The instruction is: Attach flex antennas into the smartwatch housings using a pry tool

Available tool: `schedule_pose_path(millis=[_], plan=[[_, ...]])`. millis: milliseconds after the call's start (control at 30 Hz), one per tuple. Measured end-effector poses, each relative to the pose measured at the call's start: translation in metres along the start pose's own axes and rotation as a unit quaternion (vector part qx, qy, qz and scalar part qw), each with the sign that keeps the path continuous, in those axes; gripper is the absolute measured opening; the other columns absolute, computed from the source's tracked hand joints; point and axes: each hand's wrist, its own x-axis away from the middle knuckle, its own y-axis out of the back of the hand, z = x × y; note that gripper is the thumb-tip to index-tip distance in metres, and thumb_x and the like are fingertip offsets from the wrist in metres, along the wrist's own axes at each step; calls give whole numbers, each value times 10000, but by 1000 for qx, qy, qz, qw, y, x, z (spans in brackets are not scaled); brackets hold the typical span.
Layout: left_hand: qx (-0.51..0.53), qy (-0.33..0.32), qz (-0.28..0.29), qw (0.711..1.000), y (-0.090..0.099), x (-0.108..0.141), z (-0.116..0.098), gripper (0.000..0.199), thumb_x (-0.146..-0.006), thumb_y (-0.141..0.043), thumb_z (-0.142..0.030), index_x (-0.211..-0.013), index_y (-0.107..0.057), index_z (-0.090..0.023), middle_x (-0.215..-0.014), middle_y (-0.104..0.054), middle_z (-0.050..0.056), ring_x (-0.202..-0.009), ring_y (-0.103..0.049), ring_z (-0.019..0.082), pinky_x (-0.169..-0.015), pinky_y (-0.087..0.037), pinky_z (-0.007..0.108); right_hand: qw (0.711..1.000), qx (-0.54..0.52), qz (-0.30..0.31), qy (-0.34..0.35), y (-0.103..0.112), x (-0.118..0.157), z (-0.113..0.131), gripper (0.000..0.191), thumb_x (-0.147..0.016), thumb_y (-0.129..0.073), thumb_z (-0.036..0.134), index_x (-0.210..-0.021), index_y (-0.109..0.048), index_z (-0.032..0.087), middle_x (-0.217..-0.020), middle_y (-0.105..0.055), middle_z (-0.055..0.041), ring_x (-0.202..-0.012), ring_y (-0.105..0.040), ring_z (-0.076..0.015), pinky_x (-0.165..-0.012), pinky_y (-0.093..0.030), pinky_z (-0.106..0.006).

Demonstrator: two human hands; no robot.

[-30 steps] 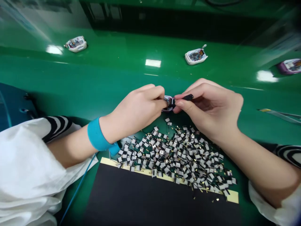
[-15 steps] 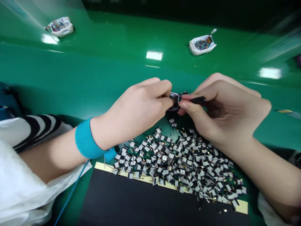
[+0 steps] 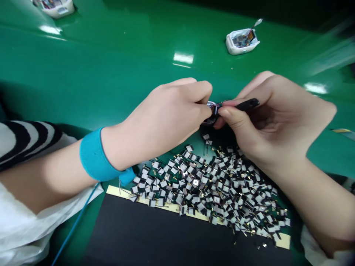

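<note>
Green bench top (image 3: 111, 55), glossy, runs under everything. L hand (image 3: 163, 122) has its fingers pinched together on a small device (image 3: 213, 112), mid-frame, just above the parts pile; fingers hide most of it. R hand (image 3: 274, 118) has thumb + index clamped on a black tool (image 3: 248, 105), its far end right at the device, exact contact hidden. Below both hands sits a parts pile (image 3: 205, 188), small black-and-white bits w/ gold tabs, spilling onto a yellow strip (image 3: 163, 202) along the edge of a black mat (image 3: 177, 232). Blue wrist strap (image 3: 94, 159) on L wrist, w/ blue cord (image 3: 74, 225) running to lower left. Striped sleeve (image 3: 22, 142) at left edge. White tray (image 3: 241, 41) w/ electronics at upper right, another white tray (image 3: 55, 8) at top left.
</note>
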Motion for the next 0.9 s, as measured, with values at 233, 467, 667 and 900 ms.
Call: schedule_pose_path(millis=[233, 467, 667, 900], plan=[[8, 59, 107, 992, 7, -10, -6, 273, -838, -373, -174, -672, -582, -117, -834, -520, 21, -829, -548, 194, -664, -430, 310, 999, 34, 14, -24, 2, 0, 2, 246, -796, -546, 263, -594, -418, 204, -600, -462, -11, -594, -448, -125, -515, -293, -281], [46, 26, 60, 997, 1, -4, 0, 367, -866, -306, -253, -675, -594, -126, -849, -538, 23, -986, -513, 213, -782, -421, 343, 998, 32, 20, -41, 1, 1, 4, 228, -803, -537, 267, -602, -447, 208, -631, -484, -7, -566, -446, -114, -520, -293, -277], [64, 5, 1, 998, -4, 5, 7, 220, -828, -439, -300, -765, -614, -183, -884, -563, 10, -816, -557, 163, -686, -449, 283, 999, -43, 15, -25, -2, -3, 0, 230, -775, -567, 217, -610, -407, 198, -636, -469, 1, -613, -469, -118, -520, -336, -263], [45, 44, -55, 996, -2, 10, 7, 255, -818, -499, -332, -1001, -584, -177, -866, -577, 39, -770, -529, 163, -685, -462, 304, 986, -87, -71, -126, 10, 1, -10, 209, -865, -419, 308, -692, -387, 194, -639, -455, 22, -586, -457, -94, -547, -363, -230]])
